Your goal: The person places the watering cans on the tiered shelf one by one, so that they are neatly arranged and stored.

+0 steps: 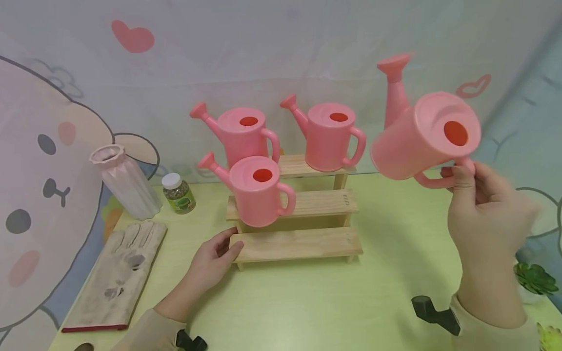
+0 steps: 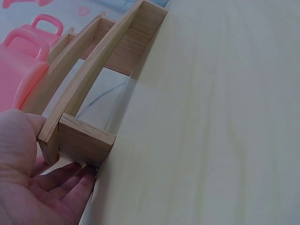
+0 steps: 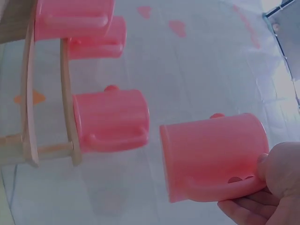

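Observation:
My right hand (image 1: 487, 204) holds a pink watering can (image 1: 426, 136) by its handle, up in the air right of the wooden step stand (image 1: 298, 246). The can is tilted, its spout pointing up. At the lowest step's left end, my left hand (image 1: 217, 256) grips the stand, thumb on the board and fingers by the end leg (image 2: 86, 140). Two more pink cans, a left one (image 1: 243, 134) and a right one (image 1: 329, 136), stand on the top step. A third watering can (image 1: 259, 195) sits at the left of the middle step, partly hiding the can behind it.
Left of the stand are a ribbed pale vase (image 1: 129, 185), a white-capped jar (image 1: 178, 194) and a pair of stained work gloves (image 1: 118, 273). A green succulent (image 1: 535, 278) stands at the right edge. A printed cloth (image 1: 263, 53) hangs behind the table.

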A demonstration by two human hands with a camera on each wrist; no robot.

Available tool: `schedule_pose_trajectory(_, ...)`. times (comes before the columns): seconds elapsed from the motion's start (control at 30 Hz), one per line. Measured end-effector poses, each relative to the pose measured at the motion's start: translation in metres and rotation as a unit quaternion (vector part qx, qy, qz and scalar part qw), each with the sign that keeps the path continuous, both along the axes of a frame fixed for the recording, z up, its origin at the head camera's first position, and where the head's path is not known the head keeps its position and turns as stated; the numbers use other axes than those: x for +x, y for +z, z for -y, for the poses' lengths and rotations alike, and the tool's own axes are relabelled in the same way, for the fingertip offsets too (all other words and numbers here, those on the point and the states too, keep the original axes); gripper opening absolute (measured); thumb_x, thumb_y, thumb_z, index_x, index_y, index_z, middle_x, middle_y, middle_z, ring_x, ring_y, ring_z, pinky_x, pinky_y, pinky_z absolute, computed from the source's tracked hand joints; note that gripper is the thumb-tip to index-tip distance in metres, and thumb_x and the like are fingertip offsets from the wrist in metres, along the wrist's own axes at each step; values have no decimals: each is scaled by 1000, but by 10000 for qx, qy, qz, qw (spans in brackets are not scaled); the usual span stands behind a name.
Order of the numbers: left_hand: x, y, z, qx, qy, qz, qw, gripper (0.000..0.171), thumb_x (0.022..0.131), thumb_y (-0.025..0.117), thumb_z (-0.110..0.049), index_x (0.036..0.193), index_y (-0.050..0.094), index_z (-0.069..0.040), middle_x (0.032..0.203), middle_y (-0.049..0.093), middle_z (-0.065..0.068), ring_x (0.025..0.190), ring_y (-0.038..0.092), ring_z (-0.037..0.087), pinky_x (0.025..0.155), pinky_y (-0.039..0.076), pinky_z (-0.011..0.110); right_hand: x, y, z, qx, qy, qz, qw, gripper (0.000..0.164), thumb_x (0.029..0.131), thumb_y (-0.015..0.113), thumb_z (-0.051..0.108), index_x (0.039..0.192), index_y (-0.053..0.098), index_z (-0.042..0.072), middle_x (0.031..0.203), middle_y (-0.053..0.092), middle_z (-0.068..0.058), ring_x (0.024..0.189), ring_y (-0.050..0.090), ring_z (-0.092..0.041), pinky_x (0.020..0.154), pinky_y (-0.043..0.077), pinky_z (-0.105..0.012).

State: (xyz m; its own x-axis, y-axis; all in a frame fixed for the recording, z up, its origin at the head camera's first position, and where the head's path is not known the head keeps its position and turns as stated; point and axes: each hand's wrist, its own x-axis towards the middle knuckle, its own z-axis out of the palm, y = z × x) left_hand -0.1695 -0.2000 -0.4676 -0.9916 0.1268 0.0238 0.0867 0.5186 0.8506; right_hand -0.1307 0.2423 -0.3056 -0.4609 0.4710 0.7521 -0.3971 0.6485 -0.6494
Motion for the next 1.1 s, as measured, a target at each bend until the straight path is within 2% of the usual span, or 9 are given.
schedule_pose_trajectory(0.07, 0, 0, 0, 3, -15, -1, 10000, 53, 99, 66, -44, 144, 59, -16, 146, 61, 9, 138, 56, 28, 112, 49, 49, 4, 1, 9, 179, 252, -50, 9995, 25, 94, 75, 22, 107, 80, 1, 83, 67, 37, 70, 63, 22, 72, 49, 0)
schedule_pose_trajectory(0.17, -1, 0, 0, 50, -47, -4, 10000, 53, 99, 66, -45, 144, 58, -17, 147, 61, 9, 138, 56, 28, 112, 49, 48, 6, -1, 20, 509, 400, -1, 9979, 22, 92, 78, 19, 108, 81, 4, 86, 68, 35, 69, 61, 24, 63, 43, 1)
schedule_pose_trajectory(0.27, -1, 0, -1, 112, -61, 4, 9999, 54, 99, 65, -45, 145, 58, -17, 147, 61, 9, 137, 58, 28, 111, 50, 47, 4, -6, 28, 805, 436, 113, 9957, 21, 90, 80, 18, 108, 81, 7, 87, 80, 11, 70, 57, 28, 60, 39, 1)
schedule_pose_trajectory(0.4, -1, 1, -2, 135, -32, 51, 9999, 53, 99, 65, -44, 145, 57, -17, 147, 61, 10, 137, 57, 29, 112, 50, 47, 2, -11, 38, 1106, 562, 218, 9920, 22, 87, 82, 12, 108, 81, 6, 87, 79, -18, 77, 52, 34, 68, 40, 4)
schedule_pose_trajectory(0.53, 1, 3, -2, 139, 18, 109, 9998, 53, 99, 66, -43, 145, 58, -17, 147, 60, 10, 138, 56, 28, 112, 49, 48, 1, -15, 46, 1404, 737, 236, 9871, 22, 85, 83, 12, 107, 81, 7, 84, 80, -13, 76, 51, 32, 68, 39, 5)
schedule_pose_trajectory(0.63, 2, 4, -2, 125, 58, 119, 9998, 53, 99, 67, -42, 144, 58, -17, 147, 61, 10, 138, 56, 28, 112, 49, 47, 0, -19, 51, 1618, 819, 286, 9830, 21, 85, 84, 14, 105, 82, 8, 81, 80, -10, 70, 54, 24, 68, 39, 4)
schedule_pose_trajectory(0.87, 3, 4, -2, 125, 64, 137, 9998, 53, 99, 67, -43, 144, 58, -17, 146, 61, 10, 137, 57, 29, 112, 49, 48, -4, -29, 57, 1882, 886, 525, 9767, 18, 86, 82, 14, 102, 82, 7, 78, 79, -9, 60, 68, -17, 66, 41, 2)
schedule_pose_trajectory(1.0, 2, 2, -1, 135, 35, 125, 9998, 54, 99, 67, -44, 145, 57, -17, 146, 61, 10, 137, 57, 29, 112, 49, 48, -7, -33, 59, 2093, 893, 810, 9704, 16, 89, 80, 19, 99, 81, 7, 72, 77, -6, 55, 65, -17, 58, 42, -3)
schedule_pose_trajectory(1.1, 1, 1, -1, 155, 20, 97, 9998, 54, 98, 67, -44, 145, 58, -17, 146, 61, 10, 137, 57, 28, 112, 49, 48, -9, -34, 60, 2203, 864, 999, 9665, 15, 91, 78, 22, 96, 80, 8, 65, 72, -2, 51, 56, -13, 50, 39, -11)
